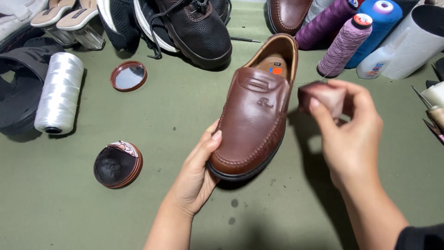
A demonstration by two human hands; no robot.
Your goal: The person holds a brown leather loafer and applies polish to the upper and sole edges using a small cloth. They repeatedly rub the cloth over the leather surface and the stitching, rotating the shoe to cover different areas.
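Head view: centre of the frame, a brown leather loafer (254, 115) lifted just above the green surface (69, 208), toe toward the bottom edge. Left hand (196, 173) cupped under the toe from the lower left, thumb on the upper, grip closed around the sole. Right hand (349, 139) at right of centre, just beside the shoe, fingers (319, 109) pinching a small brownish rag (323, 95), blurred.

Lower left: open tin of dark polish (118, 165). Above it, the tin's lid (128, 76). Far left: white thread spool (59, 92). Top centre: black laced shoe (194, 28). Upper right: purple thread cones (344, 44), a blue cone (377, 28), a white tube (416, 41).
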